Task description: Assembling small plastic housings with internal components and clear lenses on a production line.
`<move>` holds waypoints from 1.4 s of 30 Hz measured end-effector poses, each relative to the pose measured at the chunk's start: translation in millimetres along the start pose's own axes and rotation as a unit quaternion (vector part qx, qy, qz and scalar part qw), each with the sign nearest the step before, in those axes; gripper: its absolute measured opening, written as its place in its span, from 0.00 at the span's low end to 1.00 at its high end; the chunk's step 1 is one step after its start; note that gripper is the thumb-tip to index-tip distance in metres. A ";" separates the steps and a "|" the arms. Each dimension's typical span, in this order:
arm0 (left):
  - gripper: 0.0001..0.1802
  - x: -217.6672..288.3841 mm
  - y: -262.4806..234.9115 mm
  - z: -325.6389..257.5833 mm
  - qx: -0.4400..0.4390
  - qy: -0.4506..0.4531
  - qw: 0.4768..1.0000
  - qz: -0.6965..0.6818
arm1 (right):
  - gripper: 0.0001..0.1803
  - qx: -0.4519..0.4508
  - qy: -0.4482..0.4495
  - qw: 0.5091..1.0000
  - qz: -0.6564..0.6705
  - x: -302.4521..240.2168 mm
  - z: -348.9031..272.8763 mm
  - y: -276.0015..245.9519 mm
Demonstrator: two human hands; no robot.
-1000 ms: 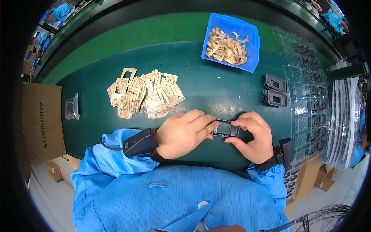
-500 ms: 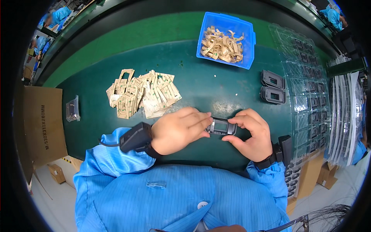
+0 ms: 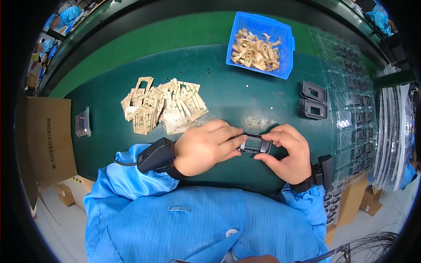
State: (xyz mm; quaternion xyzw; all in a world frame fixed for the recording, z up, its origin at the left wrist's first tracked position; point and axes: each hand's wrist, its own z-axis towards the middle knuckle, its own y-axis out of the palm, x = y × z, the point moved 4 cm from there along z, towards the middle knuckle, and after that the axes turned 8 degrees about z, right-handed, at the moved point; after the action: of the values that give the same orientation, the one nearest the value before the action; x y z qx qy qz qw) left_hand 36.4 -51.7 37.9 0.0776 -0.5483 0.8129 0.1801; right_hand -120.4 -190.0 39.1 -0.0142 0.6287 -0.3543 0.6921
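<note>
Between my two hands is a small black plastic frame (image 3: 265, 146) with a rectangular window, just above or on the green table. My left hand (image 3: 206, 147) lies over its left end, with fingertips pressed on that side and partly covering it. My right hand (image 3: 290, 151) pinches the right end between thumb and fingers. Beyond my left hand lies a loose pile of tan adhesive-backed paper cutouts (image 3: 186, 107) with green marks. Two similar black plastic frames (image 3: 312, 115) sit farther off to the right.
A blue bin (image 3: 286, 65) of curled tan paper strips (image 3: 256, 52) stands at the back. Clear plastic trays (image 3: 344, 118) holding black parts line the right side. A small clear bag (image 3: 82, 122) and a cardboard box (image 3: 50, 140) are at the left. Other people work in the far background.
My left fingertips have shifted slightly over the frame's left end. The right hand keeps its pinch. The whole view has moved a little.
</note>
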 end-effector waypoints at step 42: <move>0.19 28.5 -5.5 8.5 0.049 -0.053 0.997 -0.017 | 0.16 0.163 0.059 0.984 0.036 7.6 -25.8 6.1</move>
State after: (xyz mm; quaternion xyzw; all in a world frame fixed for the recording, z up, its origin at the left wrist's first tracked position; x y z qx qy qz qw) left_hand 11.5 -51.7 55.1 0.1385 -0.5149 0.8305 0.1609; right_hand -140.5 -178.3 24.3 0.1417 0.6024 -0.4272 0.6592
